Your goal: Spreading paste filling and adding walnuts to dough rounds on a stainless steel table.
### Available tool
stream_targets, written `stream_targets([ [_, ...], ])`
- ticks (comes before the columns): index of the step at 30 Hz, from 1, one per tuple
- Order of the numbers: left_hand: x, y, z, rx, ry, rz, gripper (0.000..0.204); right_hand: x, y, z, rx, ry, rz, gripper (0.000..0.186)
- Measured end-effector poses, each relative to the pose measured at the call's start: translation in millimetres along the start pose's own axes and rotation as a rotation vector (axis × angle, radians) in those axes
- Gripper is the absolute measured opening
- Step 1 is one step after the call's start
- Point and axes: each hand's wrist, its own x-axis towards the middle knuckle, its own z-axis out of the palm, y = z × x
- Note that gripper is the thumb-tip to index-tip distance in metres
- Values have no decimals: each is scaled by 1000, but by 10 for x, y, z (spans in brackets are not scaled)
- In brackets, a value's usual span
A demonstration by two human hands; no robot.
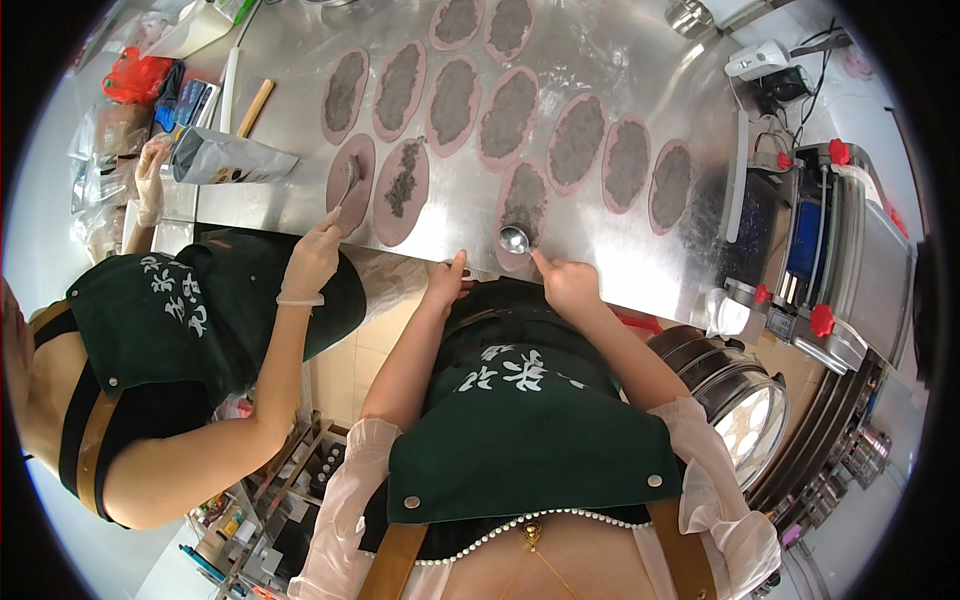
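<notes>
Right hand (572, 286), fingers closed on shiny round-bowled metal spoon (514, 240), pink oval sheet (516, 263) beneath, grainy grey paste (525, 190), left hand (446, 286) at nine o'clock, half-curled, hold unclear

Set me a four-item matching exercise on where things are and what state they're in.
1. Right hand
2. Co-worker's right hand
3. Grey paste
4. Red plastic bag

A. Spread on pink ovals
B. Gloved, holding a spoon
C. At the upper left of the view
D. Bare, holding a round-bowled metal spoon

Pairs: 1-D, 2-B, 3-A, 4-C
</notes>
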Motion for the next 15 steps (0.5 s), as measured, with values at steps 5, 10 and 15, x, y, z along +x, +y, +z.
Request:
stream_targets([
  [5, -16, 24, 10, 4, -8, 0, 65, 110, 47, 80, -12, 72, 5, 41],
  [10, 13, -1, -10, 5, -9, -6, 60, 386, 195, 76, -39, 121, 41, 41],
  [15, 18, 8, -7, 6, -11, -13, 58, 647, 317, -17, -78, 101, 92, 41],
])
